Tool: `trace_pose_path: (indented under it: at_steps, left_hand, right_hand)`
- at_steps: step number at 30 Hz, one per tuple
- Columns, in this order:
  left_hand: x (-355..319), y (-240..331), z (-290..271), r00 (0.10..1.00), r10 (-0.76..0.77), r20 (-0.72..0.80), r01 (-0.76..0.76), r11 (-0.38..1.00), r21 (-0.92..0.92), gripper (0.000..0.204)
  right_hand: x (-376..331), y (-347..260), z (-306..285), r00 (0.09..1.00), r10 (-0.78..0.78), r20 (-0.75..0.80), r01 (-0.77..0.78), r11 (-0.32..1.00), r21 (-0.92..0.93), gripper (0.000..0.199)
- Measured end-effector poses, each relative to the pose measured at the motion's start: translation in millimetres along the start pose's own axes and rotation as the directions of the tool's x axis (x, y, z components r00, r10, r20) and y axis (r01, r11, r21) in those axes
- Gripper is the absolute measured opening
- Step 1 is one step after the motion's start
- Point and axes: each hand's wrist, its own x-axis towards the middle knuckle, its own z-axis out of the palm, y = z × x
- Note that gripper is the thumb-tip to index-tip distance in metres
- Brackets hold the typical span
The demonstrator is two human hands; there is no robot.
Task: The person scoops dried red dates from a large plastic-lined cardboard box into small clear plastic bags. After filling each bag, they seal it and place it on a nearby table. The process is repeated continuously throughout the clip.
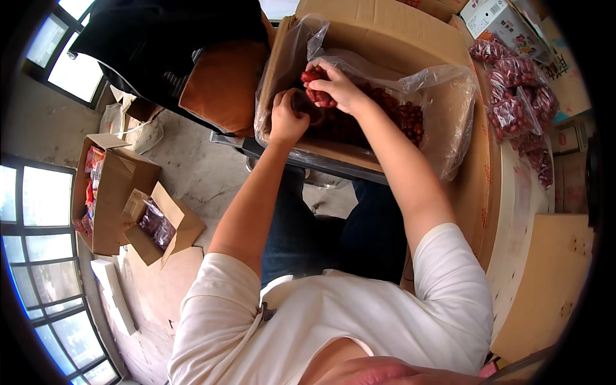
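Observation:
A large cardboard carton [378, 33] lined with a clear plastic sheet [443, 80] stands open before me, with loose red dates [407, 119] lying inside. My right hand [340, 90] is closed around a handful of red dates [319, 96] above the carton's left part. Just left of it, my left hand [289, 120] has its fingers curled at the mouth of what looks like a small clear plastic bag [311, 108]. The dates in my right hand are over or beside this bag's mouth; how much the bag holds is hidden.
Filled clear bags of dates [516, 96] are piled right of the carton, near a white printed box [494, 22]. An orange-brown cushion [224, 86] adjoins the carton's left side. Open cardboard boxes [122, 192] with packets stand on the floor at left.

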Motion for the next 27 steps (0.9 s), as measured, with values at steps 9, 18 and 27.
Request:
trace_pose_path:
  at_steps: [9, 18, 27]
  left_hand:
    - [0, -1, 1, 0.996, 0.077, -0.055, -0.068, 0.987, 0.146, 0.054]
    - [1, -8, 5, 0.998, 0.054, -0.043, -0.049, 0.992, 0.116, 0.051]
    - [0, -16, 6, 0.988, 0.131, -0.077, -0.111, 0.969, 0.221, 0.051]
  right_hand:
    - [-1, 26, 23, 0.967, -0.045, -0.252, 0.057, 0.997, 0.043, 0.022]
    - [-1, 34, 2, 0.993, -0.080, -0.085, 0.063, 0.980, -0.188, 0.022]
    - [-15, 16, -1, 0.997, -0.056, -0.058, 0.040, 0.967, -0.253, 0.032]
